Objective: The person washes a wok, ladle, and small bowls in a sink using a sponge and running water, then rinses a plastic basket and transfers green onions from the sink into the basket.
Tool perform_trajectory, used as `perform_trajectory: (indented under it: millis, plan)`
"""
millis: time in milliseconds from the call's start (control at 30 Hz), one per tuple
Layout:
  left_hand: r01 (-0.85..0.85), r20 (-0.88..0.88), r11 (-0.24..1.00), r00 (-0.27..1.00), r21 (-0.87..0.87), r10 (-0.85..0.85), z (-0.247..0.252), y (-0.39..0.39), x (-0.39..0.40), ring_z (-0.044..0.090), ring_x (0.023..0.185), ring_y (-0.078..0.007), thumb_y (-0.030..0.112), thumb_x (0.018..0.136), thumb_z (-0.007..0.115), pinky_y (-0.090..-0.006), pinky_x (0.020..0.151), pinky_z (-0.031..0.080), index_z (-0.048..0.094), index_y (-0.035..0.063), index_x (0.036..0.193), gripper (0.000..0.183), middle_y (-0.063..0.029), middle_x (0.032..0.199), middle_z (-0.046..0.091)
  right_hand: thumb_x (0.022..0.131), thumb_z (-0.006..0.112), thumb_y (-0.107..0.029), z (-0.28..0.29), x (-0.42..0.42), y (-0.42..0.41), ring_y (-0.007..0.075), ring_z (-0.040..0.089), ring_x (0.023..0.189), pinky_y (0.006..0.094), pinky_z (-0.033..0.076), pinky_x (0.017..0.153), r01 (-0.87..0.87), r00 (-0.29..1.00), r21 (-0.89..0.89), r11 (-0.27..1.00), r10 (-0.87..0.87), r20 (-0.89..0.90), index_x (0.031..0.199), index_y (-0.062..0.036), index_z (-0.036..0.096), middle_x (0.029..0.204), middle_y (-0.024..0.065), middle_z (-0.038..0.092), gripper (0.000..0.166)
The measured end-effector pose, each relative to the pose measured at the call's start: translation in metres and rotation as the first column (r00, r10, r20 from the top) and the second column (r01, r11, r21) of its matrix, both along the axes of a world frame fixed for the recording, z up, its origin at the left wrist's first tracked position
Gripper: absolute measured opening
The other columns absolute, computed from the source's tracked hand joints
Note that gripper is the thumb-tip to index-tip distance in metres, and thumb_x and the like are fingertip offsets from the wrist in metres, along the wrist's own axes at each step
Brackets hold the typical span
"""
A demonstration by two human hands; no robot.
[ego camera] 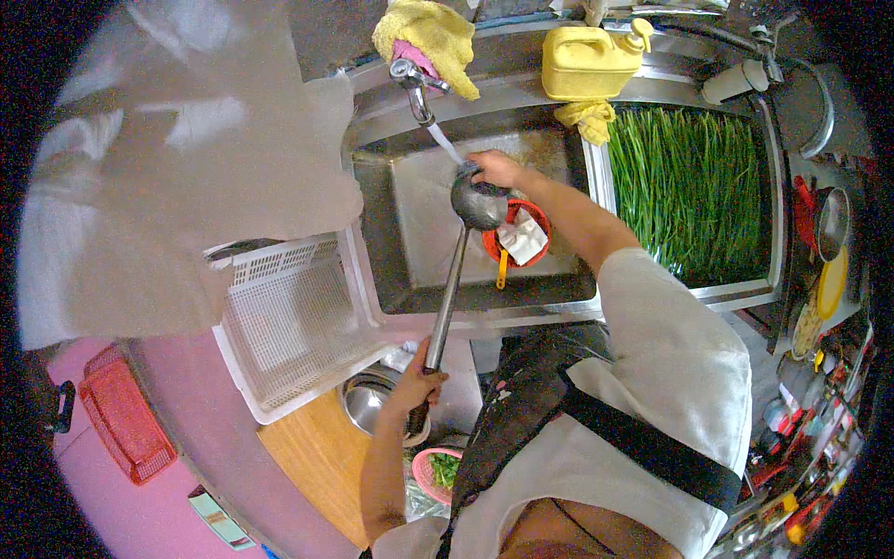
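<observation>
A long-handled metal ladle [479, 206] is over the left basin of a steel sink [419, 202]. My left hand [419, 384] is closed round its handle near the lower end. At the bowl's rim, my right hand [496, 172] holds a dark scrubbing pad or cloth [469, 170]; its exact kind is unclear. Water runs from the chrome faucet [419, 101] onto that spot. Below the bowl, in the basin, sits a red plastic bowl [544, 218] with a white cloth or packet [524, 239] and a yellow handle [502, 269].
Long green leafy stalks [688, 195] fill the right basin. A yellow jug [590, 66] and a yellow cloth [436, 38] are behind the sink. At left stand a white perforated plastic basket [293, 328] and a red basket [129, 419]. A metal pot [367, 402] lies below.
</observation>
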State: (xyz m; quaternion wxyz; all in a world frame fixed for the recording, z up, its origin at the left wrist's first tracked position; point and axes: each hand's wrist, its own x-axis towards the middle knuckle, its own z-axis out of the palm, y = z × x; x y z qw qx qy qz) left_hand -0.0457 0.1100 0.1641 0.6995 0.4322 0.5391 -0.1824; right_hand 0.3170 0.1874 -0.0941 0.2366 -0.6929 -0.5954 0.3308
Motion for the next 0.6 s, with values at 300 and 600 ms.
perform_trajectory:
  millis: [300,600]
  plan:
    - [0.008,0.047,0.999,0.999,-0.049,-0.005,0.014,0.036,0.006,0.037,0.038,-0.01,-0.006,0.072,0.052,-0.0251,0.034,0.032,0.013,0.0219,0.136,0.079,-0.0021,0.055,0.041,0.073,0.06,-0.03,0.015,0.004,0.026,0.0321,0.056,0.087,0.0403,0.045,0.074,-0.35,0.936,0.162,0.923,0.338,0.099,0.102,-0.0069,0.051,0.095,0.0131,0.057,0.038]
    - [-0.296,0.204,0.938,0.921,-0.183,0.331,-0.01,0.014,0.014,0.036,0.036,-0.0088,-0.004,0.074,0.05,-0.0222,0.032,0.031,0.018,0.0265,0.134,0.074,-0.0014,0.059,0.04,0.071,0.064,-0.021,0.043,-0.01,-0.033,0.0343,0.052,0.094,0.039,0.042,0.079,0.897,0.442,0.133,0.421,-0.851,-0.283,0.113,-0.0025,0.042,0.104,0.0197,0.051,0.051]
